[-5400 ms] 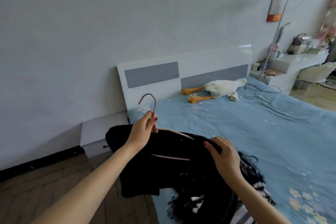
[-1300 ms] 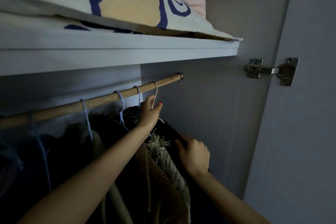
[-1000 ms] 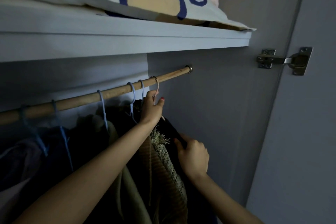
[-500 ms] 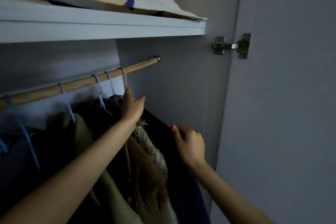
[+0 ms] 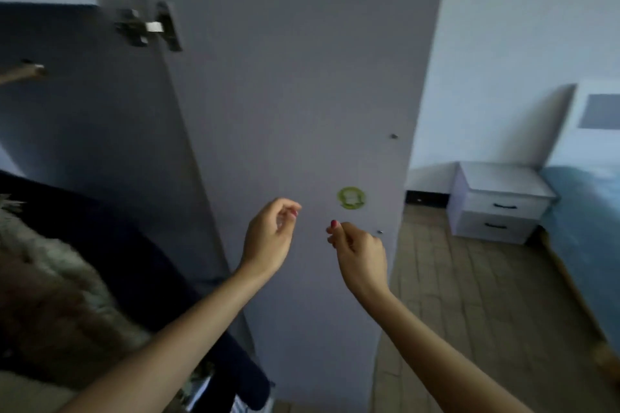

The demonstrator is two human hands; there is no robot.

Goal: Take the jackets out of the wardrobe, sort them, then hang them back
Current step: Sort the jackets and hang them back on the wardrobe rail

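Both hands empty, loosely curled: left hand [image 5: 268,238] | right hand [image 5: 360,253] | jackets [image 5: 110,278] blurred, cropped.

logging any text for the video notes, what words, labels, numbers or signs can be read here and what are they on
No text can be read in this frame.
Round green sticker on the wardrobe door: it has a pale shape at its centre, but it is too blurred to tell whether it carries words.
Bedside drawers, door hinge and hanging jackets: no label or number visible.
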